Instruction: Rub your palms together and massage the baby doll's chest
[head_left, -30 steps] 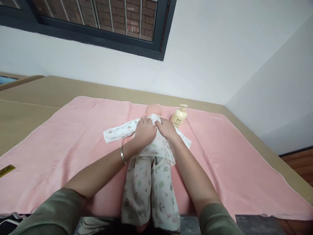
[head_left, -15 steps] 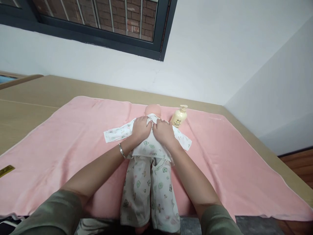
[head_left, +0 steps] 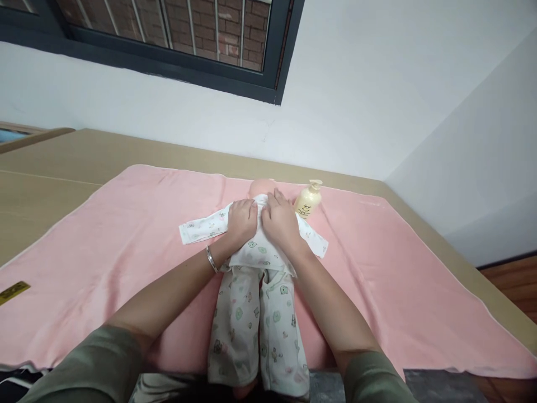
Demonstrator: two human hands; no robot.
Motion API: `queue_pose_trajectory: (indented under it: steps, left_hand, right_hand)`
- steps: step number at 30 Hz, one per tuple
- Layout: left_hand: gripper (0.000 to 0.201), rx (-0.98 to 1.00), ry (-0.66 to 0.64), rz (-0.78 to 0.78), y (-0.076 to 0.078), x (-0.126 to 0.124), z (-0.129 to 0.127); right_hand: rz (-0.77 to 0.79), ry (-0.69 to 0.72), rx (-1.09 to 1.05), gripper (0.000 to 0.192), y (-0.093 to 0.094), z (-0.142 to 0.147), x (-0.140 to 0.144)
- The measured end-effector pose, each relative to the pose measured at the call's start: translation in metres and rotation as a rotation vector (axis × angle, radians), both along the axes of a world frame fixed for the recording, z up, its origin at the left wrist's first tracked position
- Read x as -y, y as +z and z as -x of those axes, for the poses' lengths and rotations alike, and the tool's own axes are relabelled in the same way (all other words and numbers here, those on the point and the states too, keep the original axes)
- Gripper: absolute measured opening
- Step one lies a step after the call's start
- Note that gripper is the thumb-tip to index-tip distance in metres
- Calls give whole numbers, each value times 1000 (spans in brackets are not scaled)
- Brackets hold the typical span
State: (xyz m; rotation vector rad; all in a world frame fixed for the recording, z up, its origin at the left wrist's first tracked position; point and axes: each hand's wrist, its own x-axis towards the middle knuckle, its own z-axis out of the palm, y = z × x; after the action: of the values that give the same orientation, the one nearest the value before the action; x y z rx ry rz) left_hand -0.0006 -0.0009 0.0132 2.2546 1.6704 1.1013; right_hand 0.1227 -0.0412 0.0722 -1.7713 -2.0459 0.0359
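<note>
Head view, doll: a baby doll with a bare, pale pink head lies on its back, head toward the wall and legs toward the person.
Head view, clothing: it wears a white cotton shirt and matching white trousers, both printed with small green, pink and grey animal figures; the long sleeves lie spread flat to either side, and the trouser legs run down to the near edge of the surface.
Head view, place: the doll lies about the middle of a pink towel spread over a beige tabletop.
Head view, left hand: the left hand lies palm down on the doll's chest, fingers curled and pressed into the shirt front near the collar; whether cloth is pinched between the fingers cannot be told. A silver bangle sits on its wrist.
Head view, right hand: the right hand lies palm down just beside the left one, touching it, fingers bent over the shirt near the neck; its grip on the cloth cannot be made out.
Head view, nearby: a pale yellow pump bottle stands just beside the doll's head, on the right.
Head view, surroundings: a white wall with a dark-framed window stands behind the table.
</note>
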Motion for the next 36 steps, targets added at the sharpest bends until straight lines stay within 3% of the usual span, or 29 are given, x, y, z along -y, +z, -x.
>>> queue_pose_trajectory:
  steps: [6,12,17,22,28,31,36]
  left_hand:
    - [46,23,13,-15,1,2,0]
    - [46,38,-1,-23,-1,1,0]
    - [47,72,-8,-20,-2,0,0]
    - [46,119,-26,-49,-3,-1,-1]
    - [42,101,-5,-21,-2,1,-2]
    - [43,70,-36,13,3,4,-5]
    - [46,66,-131,89,17,20,-13]
  right_hand:
    - [96,25,-69,52,-16,5,-6]
    - [-5,19,-114,55,-8,4,-3]
    - [76,11,-68,55,-11,6,-2]
    - [-74,-14,-110,55,-5,7,2]
    - [96,36,-42,51,-13,2,-5]
    - [59,48,-91,52,1,-11,-7]
    - [-181,-10,-313,56,35,-52,-4]
